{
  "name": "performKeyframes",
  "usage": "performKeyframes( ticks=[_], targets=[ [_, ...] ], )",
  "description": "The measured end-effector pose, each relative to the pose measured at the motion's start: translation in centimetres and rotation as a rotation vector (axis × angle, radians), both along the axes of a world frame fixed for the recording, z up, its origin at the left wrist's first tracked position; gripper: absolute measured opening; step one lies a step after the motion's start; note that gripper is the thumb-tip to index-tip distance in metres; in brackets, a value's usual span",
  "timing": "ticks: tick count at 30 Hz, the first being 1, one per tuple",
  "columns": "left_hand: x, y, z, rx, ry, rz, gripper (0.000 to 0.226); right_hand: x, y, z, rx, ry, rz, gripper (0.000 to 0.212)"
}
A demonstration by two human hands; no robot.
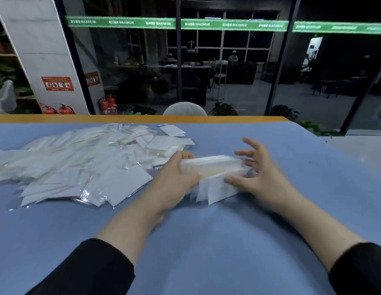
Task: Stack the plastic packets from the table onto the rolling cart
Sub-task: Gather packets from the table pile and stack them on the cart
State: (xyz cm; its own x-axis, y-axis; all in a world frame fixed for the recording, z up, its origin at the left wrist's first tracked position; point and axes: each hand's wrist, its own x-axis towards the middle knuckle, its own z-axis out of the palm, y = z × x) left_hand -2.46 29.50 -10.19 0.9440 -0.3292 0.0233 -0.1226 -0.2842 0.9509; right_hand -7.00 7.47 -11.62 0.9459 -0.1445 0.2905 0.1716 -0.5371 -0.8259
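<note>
Squaring a light, slippery bundle of packets [211, 167] above the tabletop [206, 241], I grip one end with my left hand [174, 175], right hand [255, 169] fingers spread, touching the other end.

Two hands are showing — left hand [176, 177] at nine o'clock of one gathered bundle of packets [213, 167], right hand [257, 173] at three; one loose heap of packets [79, 162] — too many to count.

Green band [176, 24] across the glass wall: "MAXIMUM", repeated, each beside characters too blurred to read. Red notice [57, 83] on white pillar: print illegible. Second red sign [92, 78] behind glass: illegible.
</note>
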Motion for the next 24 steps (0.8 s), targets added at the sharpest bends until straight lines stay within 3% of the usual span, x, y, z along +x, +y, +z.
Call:
performKeyframes(
  ticks=[2, 4, 6, 8, 11, 13, 16, 20, 24],
  targets=[
    [-0.8, -0.5, 0.0, -0.017, 0.034, -0.012, 0.021, -0.2, 0.2, -0.2, -0.085, 0.053, 0.056, 0.081],
    [-1.8, -1.1, 0.2, -0.165, 0.031, 0.061, 0.011, -0.2, 0.5, -0.5, -0.088, 0.038, 0.07, 0.073],
    [-2.0, -1.7, -0.1, -0.282, -0.055, 0.169, 0.046, -0.1, 0.7, -0.6, -0.061, -0.007, 0.073, 0.073],
    [-1.7, -2.3, -0.5, -0.26, -0.128, 0.226, 0.054, 0.1, 0.7, -0.7, -0.051, -0.029, 0.091, 0.075],
    [-1.3, -3.2, -1.2, -0.197, -0.139, 0.26, 0.035, 0.4, 0.7, -0.9, -0.062, -0.007, 0.135, 0.084],
    [-1.0, -3.4, -1.4, -0.244, -0.09, 0.248, 0.034, 0.4, 0.7, -0.7, -0.047, -0.008, 0.15, 0.088],
    [-0.8, -3.6, -1.4, -0.257, -0.074, 0.302, 0.04, 0.3, 0.7, -0.6, -0.03, -0.023, 0.159, 0.074],
    [-0.3, -3.6, -1.7, -0.305, -0.141, 0.397, 0.026, 0.2, 0.6, -0.7, -0.081, -0.02, 0.174, 0.06],
    [-0.8, -3.9, -1.6, -0.318, -0.057, 0.275, 0.048, 0.0, 0.3, -0.4, -0.111, 0.011, 0.2, 0.059]
  ],
)
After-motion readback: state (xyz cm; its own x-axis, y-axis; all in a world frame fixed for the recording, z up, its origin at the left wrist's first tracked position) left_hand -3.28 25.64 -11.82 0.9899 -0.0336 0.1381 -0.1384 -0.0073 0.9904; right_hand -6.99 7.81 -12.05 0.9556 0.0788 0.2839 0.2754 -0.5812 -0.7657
